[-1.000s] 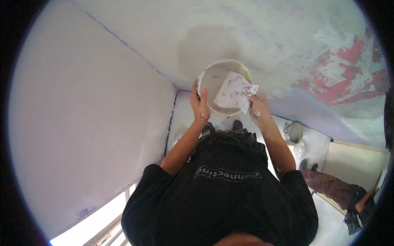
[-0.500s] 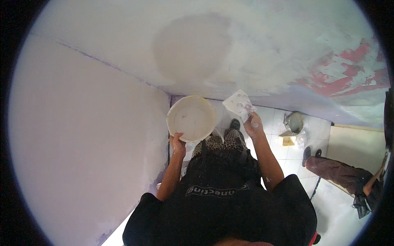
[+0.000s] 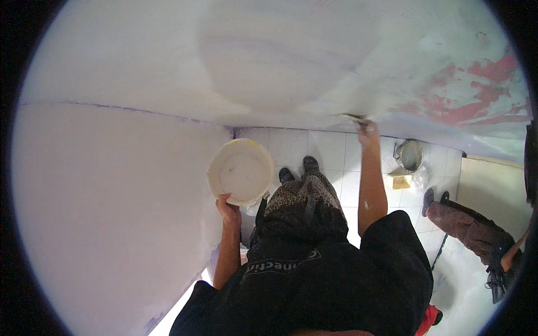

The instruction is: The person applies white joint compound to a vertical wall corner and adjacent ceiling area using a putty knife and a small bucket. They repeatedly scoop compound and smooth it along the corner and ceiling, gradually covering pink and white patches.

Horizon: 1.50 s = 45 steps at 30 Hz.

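Note:
A round whitish bucket [image 3: 211, 179] hangs tilted toward me at the left, pale inside. My left hand [image 3: 227, 210] is closed on its near rim, with the thumb over the edge. Up ahead, my right hand [image 3: 367, 131] grips a flat scraper [image 3: 353, 117], seen almost edge-on against the wall in front [image 3: 314, 84]. White residue coats the right fingers. How much filler is on the blade cannot be made out.
At the right, a grey-filled bucket [image 3: 411, 155] and a yellowish block [image 3: 401, 181] stand on the white tiled floor [image 3: 330, 151]. Beyond them is another person in brown trousers [image 3: 465, 227]. A side wall [image 3: 106, 213] rises at left. Pinkish patches [image 3: 487, 98] mark the front wall.
My right hand has moved forward and right, bringing the scraper to the wall; its broad white-smeared face no longer shows. The bucket has shifted slightly left and nearer in my left hand.

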Available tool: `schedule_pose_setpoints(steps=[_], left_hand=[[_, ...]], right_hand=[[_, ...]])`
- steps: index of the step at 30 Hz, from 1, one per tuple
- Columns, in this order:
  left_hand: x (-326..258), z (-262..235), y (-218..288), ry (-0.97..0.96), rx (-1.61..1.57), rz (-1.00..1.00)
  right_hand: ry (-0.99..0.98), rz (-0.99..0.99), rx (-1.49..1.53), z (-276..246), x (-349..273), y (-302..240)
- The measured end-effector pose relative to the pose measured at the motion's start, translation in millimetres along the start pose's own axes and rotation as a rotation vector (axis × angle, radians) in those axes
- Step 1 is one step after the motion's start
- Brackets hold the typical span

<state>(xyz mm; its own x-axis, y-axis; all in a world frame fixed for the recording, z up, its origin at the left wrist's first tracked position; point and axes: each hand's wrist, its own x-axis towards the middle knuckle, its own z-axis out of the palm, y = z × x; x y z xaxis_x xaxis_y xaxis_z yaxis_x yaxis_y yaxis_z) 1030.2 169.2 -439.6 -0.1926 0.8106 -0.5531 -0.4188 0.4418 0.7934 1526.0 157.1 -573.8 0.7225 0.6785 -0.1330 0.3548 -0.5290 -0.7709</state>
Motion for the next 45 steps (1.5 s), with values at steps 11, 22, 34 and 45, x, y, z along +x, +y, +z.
schedule_pose_setpoints(steps=[11,22,34,45], left_hand=[[-39.0,78.1,-13.2,0.064,0.051,0.107],[-58.5,71.7,-9.4,0.036,0.113,0.107],[-93.3,-15.0,4.1,0.009,0.020,0.024],[-119.8,-48.2,26.0,0.027,0.010,0.058]], right_hand=[[-0.214,0.131,0.331,-6.0,-10.4,118.5],[0.023,0.069,0.631,-63.0,17.2,57.2],[-0.176,0.075,0.234,-119.0,-152.3,43.9],[-0.109,-0.066,0.051,-40.4,-123.7,-36.7]])
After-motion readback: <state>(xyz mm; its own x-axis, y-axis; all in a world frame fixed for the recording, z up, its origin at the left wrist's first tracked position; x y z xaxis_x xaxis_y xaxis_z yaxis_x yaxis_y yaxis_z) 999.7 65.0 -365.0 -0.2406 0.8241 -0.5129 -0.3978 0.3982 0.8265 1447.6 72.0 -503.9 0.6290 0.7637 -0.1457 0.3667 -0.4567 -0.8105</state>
